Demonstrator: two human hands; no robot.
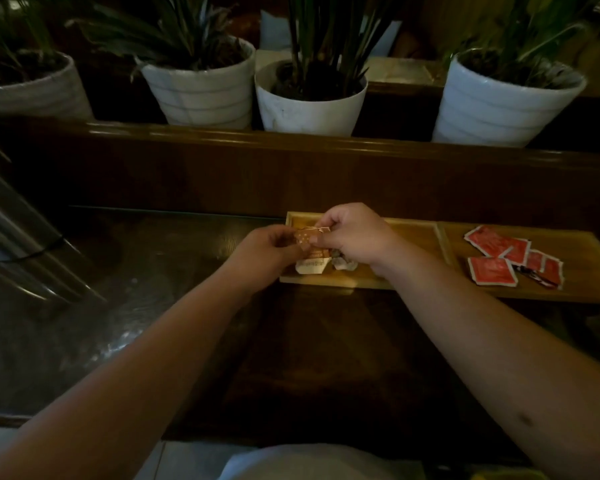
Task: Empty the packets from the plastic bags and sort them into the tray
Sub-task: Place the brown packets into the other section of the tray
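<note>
Packet [303,237] pinched between both hands' grip above tray [413,233]

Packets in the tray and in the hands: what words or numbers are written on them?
Red packets: print too blurred to read.
White packet under the hands: a dark line of print, too blurred to read.
Orange packet held by both hands: only dots show, no readable words.

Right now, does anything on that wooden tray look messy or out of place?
Only slightly: the red packets in the tray's right compartment lie loosely overlapped, with a dark packet mixed in. Nothing looks spilled or damaged.
</note>
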